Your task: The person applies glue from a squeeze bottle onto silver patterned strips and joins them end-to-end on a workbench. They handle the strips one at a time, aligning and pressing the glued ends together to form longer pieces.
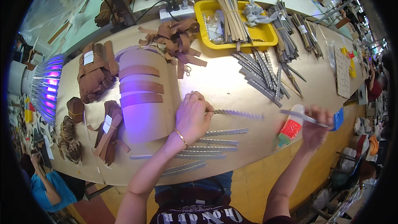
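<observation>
My left hand (192,114) is closed, pinching one end of a grey strip with white slanted edging (238,114) that points right and is blurred at its far end. My right hand (317,128), smeared by motion, is closed on a thin grey strip (297,116) that reaches leftward over a squeeze bottle (291,127) with a red label and green tip. Several similar grey edged strips (207,147) lie on the paper-covered table below my left hand. Left of that hand, a curved tan form (143,118) carries three brown strips (141,87).
At the back stands a yellow tray (265,43) with pale strips. Grey strip bundles (286,41) lie beside it, and a white keyboard (342,72) is at right. Brown strip bundles (95,72) and a lamp glowing purple (49,87) are at left. Another person in blue (54,191) is lower left.
</observation>
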`<state>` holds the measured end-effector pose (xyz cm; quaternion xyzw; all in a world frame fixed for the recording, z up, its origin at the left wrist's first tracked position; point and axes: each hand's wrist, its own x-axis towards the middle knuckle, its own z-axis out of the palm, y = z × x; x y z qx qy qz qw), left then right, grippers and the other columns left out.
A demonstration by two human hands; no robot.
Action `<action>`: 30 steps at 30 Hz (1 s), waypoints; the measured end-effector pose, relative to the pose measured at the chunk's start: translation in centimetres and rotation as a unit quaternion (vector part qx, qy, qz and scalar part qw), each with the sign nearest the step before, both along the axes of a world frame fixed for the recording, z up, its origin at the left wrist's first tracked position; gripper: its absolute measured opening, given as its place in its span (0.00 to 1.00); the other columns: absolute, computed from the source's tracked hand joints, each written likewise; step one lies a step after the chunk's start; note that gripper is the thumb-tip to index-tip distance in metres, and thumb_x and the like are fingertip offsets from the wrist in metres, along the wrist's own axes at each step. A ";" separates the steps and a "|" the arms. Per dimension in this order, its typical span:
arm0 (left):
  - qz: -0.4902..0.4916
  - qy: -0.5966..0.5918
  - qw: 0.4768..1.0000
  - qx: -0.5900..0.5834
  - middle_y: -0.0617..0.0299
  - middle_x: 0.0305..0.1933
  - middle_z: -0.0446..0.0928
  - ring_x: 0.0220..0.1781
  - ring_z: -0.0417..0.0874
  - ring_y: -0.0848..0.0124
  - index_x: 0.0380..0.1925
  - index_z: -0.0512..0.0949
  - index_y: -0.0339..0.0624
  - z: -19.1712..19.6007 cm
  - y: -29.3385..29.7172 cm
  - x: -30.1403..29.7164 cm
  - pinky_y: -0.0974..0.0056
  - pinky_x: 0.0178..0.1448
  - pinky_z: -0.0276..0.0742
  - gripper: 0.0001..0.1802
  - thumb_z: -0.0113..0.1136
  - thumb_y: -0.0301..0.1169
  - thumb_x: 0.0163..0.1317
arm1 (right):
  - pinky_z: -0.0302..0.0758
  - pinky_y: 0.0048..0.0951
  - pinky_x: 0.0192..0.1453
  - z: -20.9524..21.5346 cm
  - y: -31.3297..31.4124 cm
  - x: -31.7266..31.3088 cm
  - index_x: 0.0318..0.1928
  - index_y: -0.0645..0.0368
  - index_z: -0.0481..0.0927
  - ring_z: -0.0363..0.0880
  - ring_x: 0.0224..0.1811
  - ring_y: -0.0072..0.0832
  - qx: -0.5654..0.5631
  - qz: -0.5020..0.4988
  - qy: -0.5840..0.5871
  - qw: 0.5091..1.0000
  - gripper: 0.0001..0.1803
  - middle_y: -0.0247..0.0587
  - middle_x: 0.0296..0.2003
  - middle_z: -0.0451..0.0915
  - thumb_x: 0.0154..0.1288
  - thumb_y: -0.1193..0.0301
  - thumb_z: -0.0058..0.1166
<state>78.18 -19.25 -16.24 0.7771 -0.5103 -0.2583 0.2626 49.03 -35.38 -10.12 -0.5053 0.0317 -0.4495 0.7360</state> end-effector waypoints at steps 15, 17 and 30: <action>0.023 -0.120 0.987 -0.105 0.57 0.47 0.74 0.42 0.78 0.59 0.46 0.82 0.42 0.1 2.1 -1.6 0.56 0.45 0.74 0.14 0.66 0.30 0.59 | 0.78 0.30 0.41 -0.4 2.3 8.9 0.40 0.65 0.84 0.85 0.37 0.30 -0.203 0.058 0.534 0.819 0.07 0.43 0.34 0.85 0.65 0.73 0.61; 0.014 -0.145 0.984 -0.107 0.57 0.48 0.74 0.42 0.77 0.59 0.46 0.82 0.42 -0.1 2.7 -2.1 0.56 0.45 0.74 0.14 0.65 0.29 0.59 | 0.79 0.32 0.44 -1.0 2.3 11.3 0.41 0.64 0.84 0.86 0.39 0.33 -0.245 0.091 0.547 0.795 0.07 0.45 0.35 0.86 0.65 0.74 0.61; -0.005 -0.175 0.979 -0.101 0.57 0.51 0.74 0.49 0.76 0.60 0.49 0.82 0.40 -0.9 3.3 -2.3 0.56 0.50 0.72 0.18 0.67 0.31 0.58 | 0.78 0.33 0.46 -3.5 2.4 16.6 0.48 0.61 0.77 0.84 0.35 0.34 -0.291 0.110 0.593 0.742 0.13 0.42 0.29 0.83 0.63 0.77 0.61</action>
